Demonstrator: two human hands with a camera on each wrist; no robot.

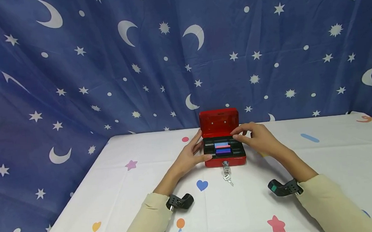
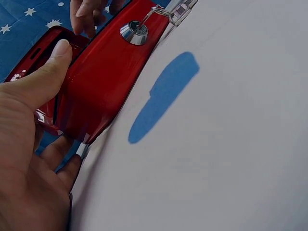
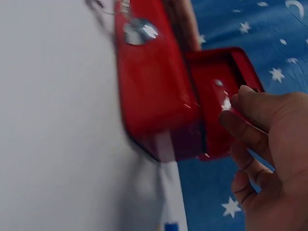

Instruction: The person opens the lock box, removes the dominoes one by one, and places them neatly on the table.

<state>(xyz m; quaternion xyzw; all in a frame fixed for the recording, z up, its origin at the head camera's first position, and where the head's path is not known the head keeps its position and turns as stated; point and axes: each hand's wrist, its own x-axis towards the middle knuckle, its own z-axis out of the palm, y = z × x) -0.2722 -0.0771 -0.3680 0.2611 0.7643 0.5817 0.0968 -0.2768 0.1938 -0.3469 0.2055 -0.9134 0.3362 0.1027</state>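
A red metal cash box (image 1: 241, 161) stands on the table with its lid (image 1: 219, 123) raised at the back. Inside lies a black tray (image 1: 239, 150) with small blue, pink and purple pieces (image 1: 222, 148), their kind unclear. Keys (image 1: 227, 178) hang from the round lock (image 2: 134, 32) on the front. My left hand (image 1: 189, 155) grips the box's left side, thumb over the front rim, fingers along the side. At the right back corner hovers my right hand (image 1: 256, 136), fingers loosely bent, thumb and index close together over the tray's edge. Nothing shows between them.
A white tablecloth (image 1: 130, 197) printed with hearts, stars and party hats covers the table. Behind it hangs a blue curtain (image 1: 156, 78) with moons and stars. Each wrist wears a black camera band, left (image 1: 179, 202) and right (image 1: 285, 188).
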